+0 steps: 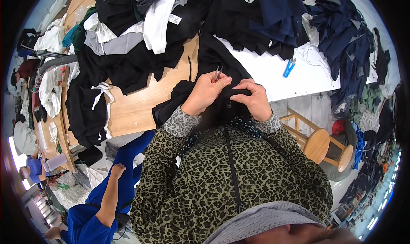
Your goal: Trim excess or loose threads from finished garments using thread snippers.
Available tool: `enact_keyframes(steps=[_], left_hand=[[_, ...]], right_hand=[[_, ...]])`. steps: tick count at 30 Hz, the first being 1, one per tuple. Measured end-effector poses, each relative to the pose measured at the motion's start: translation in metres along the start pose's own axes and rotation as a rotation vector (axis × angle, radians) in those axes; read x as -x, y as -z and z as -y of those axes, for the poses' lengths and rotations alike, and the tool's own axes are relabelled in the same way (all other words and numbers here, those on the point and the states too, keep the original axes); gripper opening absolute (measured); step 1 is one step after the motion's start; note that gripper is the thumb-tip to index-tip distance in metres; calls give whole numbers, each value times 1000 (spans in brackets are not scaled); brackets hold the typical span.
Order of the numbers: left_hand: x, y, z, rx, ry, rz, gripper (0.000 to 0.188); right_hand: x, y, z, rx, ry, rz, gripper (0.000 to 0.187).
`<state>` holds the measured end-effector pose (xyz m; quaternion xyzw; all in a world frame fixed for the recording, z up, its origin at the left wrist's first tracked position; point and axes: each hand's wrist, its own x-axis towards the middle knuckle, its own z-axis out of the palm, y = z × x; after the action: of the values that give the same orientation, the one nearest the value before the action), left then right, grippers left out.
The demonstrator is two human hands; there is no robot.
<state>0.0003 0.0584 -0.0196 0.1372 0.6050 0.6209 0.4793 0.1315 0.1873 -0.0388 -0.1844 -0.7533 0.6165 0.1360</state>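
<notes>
My left hand is closed round a small pair of thread snips, with red on the handle and metal tips pointing away from me. Close beside it, my right hand pinches the edge of a black garment between thumb and fingers. The garment hangs over the table's near edge toward my lap and runs up between both hands. My left fingertips meet the same cloth. Whether a thread lies between the hands is too small to tell. A blue pair of snips lies on the white tabletop to the right.
Piles of black garments and navy pieces cover much of the wooden table and white board. Wooden stools stand at my right. A person in blue is at my left. Loose threads lie near the blue snips.
</notes>
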Motion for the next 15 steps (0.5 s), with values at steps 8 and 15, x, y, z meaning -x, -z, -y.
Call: enact_keyframes(steps=[8,15], left_hand=[[-1,2,0,-171,-229,-61,17],[-9,-15,-7,-619,-523,-58,16]], right_hand=[[-6,3,20,6,21,111,23],[-8,2,2,-88,60,-17,14]])
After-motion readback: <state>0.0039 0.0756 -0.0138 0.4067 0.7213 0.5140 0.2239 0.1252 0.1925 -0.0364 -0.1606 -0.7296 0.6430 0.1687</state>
